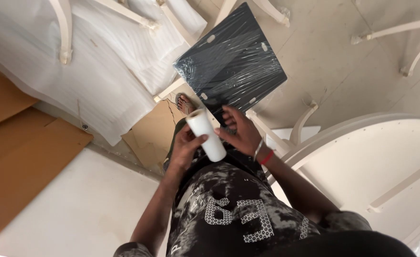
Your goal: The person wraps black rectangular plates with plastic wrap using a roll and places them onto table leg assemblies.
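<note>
The scene is evenly lit by soft daylight, streaky glare is thrown off the wrapped black panel (232, 56), only faint shadows are cast beside it, and straight edges farthest from it are bent.

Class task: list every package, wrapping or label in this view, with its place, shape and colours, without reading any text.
Black square panel, shiny clear film wrap, floor ahead.
White roll, cylindrical, between left hand and right hand.
White foam sheet, upper left.
Brown cardboard, flat, left.

Film-wrapped black square panel (231, 57), centre floor
</note>
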